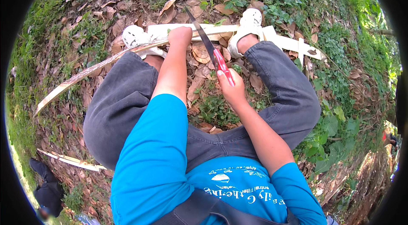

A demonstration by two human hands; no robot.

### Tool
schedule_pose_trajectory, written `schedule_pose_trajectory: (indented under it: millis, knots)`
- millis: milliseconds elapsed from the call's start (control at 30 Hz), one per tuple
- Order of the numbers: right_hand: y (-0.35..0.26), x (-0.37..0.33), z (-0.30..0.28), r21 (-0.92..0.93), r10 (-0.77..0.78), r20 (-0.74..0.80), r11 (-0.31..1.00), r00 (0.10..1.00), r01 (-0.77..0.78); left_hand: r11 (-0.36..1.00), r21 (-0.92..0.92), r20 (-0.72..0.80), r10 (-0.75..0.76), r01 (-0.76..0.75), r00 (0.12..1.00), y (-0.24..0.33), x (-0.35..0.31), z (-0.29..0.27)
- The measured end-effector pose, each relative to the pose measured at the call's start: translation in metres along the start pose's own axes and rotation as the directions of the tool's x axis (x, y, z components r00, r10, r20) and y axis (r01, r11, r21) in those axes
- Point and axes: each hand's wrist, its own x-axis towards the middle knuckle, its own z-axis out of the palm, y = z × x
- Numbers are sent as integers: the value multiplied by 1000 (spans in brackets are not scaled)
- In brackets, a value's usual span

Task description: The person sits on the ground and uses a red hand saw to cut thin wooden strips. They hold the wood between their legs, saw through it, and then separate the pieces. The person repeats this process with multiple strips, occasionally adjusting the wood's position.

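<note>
My right hand is wrapped round the red handle of a handsaw, thumb along the grip. Its dark blade points up and to the left, crossing a long wooden strip just right of my left hand. That strip has a rough, bark-like edge and runs from the lower left up between my feet. My left hand is closed over it near the blade; the fingertips are hidden beneath. Whether the saw teeth touch the wood I cannot tell.
My feet, in white clogs, stand beside the wood on either side. Pale boards lie crossed at the right. Another split strip lies at the lower left, near a person in dark clothes. Dry leaves and green plants cover the ground.
</note>
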Motion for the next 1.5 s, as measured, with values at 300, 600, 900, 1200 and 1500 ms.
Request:
schedule_pose_trajectory:
  millis: [300,600,900,1200,1500]
  knots:
    - [-25,11,8,-78,-89,-17,993,996,87,994,-98,339,69,-38,938,-22,44,-19]
    - [-38,27,-1,-62,-14,-72,998,997,10,998,-21,-117,50,-53,992,2,12,-11]
    - [-39,44,7,147,83,-41,986,996,-76,995,35,-92,95,-92,991,-21,19,2]
    - [-29,48,14,-81,-42,-99,996,994,34,998,-11,42,69,-69,997,-16,34,-13]
    - [-99,-59,-75,193,249,44,948,968,-252,997,-40,-2,61,-61,998,-20,40,-7]
